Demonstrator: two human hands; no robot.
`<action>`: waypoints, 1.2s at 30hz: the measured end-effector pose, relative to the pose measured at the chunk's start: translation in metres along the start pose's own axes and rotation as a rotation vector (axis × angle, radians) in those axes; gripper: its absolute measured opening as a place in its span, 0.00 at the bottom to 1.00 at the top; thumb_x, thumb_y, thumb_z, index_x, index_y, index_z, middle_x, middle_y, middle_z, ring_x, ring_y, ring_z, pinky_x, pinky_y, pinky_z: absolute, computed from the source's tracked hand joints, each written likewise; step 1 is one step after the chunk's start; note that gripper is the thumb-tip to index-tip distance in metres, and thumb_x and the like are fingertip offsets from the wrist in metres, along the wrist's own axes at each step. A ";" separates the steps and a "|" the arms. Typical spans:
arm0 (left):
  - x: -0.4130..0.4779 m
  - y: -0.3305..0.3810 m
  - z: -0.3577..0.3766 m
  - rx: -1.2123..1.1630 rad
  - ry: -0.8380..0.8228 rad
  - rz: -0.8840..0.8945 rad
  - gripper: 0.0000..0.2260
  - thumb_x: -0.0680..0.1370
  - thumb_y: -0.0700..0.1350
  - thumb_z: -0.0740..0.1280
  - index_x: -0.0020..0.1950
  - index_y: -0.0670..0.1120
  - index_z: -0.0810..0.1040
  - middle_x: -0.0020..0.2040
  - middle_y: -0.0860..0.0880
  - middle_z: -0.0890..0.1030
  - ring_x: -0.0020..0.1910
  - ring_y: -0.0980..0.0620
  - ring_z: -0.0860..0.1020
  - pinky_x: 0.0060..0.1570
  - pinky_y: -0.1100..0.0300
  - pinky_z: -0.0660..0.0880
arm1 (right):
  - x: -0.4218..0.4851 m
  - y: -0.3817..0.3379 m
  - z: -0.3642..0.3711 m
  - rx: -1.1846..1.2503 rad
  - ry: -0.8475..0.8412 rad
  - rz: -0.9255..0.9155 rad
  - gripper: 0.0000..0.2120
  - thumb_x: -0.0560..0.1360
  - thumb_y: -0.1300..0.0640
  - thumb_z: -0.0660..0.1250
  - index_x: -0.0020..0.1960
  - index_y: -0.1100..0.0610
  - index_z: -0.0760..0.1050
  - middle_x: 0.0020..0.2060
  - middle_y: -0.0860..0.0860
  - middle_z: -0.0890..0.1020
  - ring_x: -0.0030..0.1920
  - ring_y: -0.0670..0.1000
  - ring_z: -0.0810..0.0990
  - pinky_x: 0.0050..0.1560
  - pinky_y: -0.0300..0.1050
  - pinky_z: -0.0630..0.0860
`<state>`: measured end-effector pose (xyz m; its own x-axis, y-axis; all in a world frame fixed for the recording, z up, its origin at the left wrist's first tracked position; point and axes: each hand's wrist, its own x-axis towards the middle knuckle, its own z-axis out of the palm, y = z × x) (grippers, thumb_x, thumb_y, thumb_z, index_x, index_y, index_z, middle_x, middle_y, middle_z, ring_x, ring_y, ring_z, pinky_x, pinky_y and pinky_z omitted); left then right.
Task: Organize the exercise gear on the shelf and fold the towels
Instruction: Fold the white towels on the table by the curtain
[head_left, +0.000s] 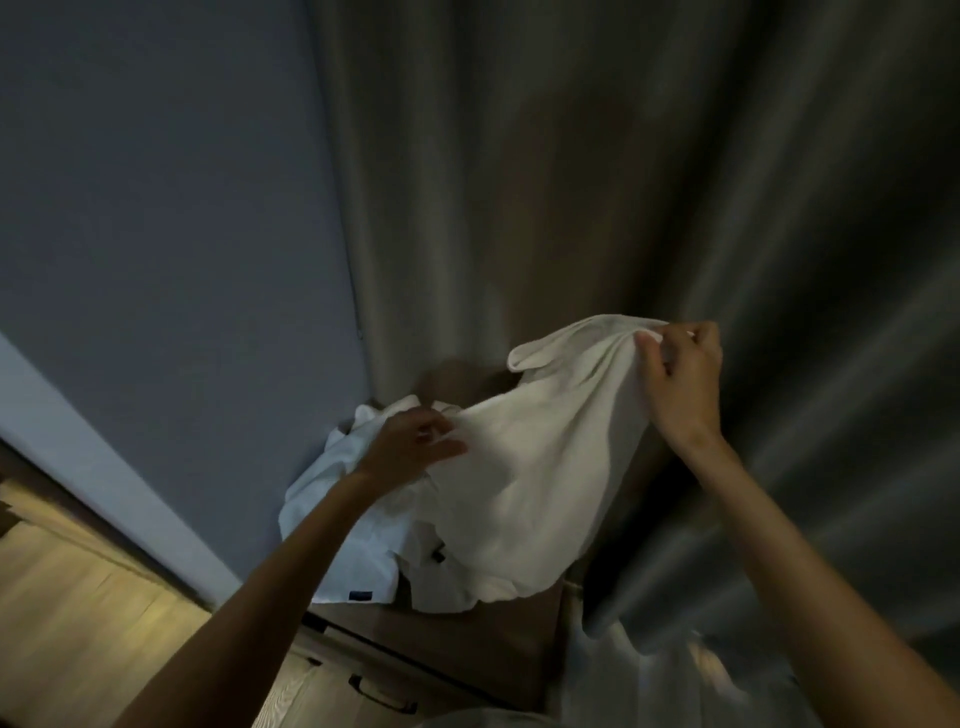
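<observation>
Off-white soft cloth towel (530, 467) was up in the air over the brown wooden cabinet top (467, 639), in the corner between the blue-grey wall (156, 208) and the grey pleated curtain (571, 182). Right hand (685, 384) was raised high, pinching the towel's top edge between thumb and fingers. Left hand (415, 447) was lower, fingers curled into a bunch of the same towel. Likely reason for the split heights: spreading the cloth to find an edge and corners before folding. Fabric hung slack and creased between the hands, not yet squared.

Crumpled heap of white cloths (337, 519) sat on the cabinet top under it, meeting the towel's hanging end; probably the unfolded backlog. Dark drawer handle (382, 696) below. No exercise gear in view.

Judgement: fold barely begun. Next move needs the left hand on a matching corner.
</observation>
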<state>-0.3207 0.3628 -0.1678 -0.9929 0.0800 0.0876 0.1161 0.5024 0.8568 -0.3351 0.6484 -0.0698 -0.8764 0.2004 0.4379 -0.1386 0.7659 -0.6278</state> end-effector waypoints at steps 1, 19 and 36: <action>-0.002 -0.001 0.004 0.013 -0.041 -0.008 0.08 0.69 0.44 0.77 0.41 0.47 0.79 0.40 0.50 0.80 0.41 0.54 0.79 0.44 0.63 0.77 | -0.001 0.001 0.000 0.000 -0.001 0.005 0.15 0.81 0.52 0.59 0.52 0.62 0.77 0.58 0.58 0.70 0.59 0.57 0.71 0.65 0.50 0.67; -0.009 0.004 0.011 0.263 -0.202 0.155 0.18 0.73 0.49 0.72 0.60 0.45 0.76 0.59 0.52 0.74 0.56 0.54 0.74 0.58 0.63 0.70 | -0.021 0.013 -0.003 0.097 -0.019 -0.074 0.10 0.78 0.52 0.65 0.51 0.58 0.78 0.53 0.50 0.67 0.56 0.54 0.73 0.59 0.47 0.73; 0.021 0.039 0.044 0.282 0.006 0.477 0.07 0.74 0.50 0.71 0.50 0.51 0.85 0.78 0.50 0.54 0.75 0.42 0.55 0.72 0.46 0.58 | -0.039 -0.002 -0.011 0.188 0.011 -0.285 0.04 0.75 0.62 0.70 0.49 0.58 0.81 0.49 0.53 0.70 0.50 0.43 0.71 0.54 0.28 0.66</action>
<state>-0.3356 0.4223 -0.1553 -0.8286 0.3505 0.4365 0.5543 0.6230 0.5520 -0.2951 0.6460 -0.0786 -0.7854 0.0020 0.6190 -0.4607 0.6660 -0.5867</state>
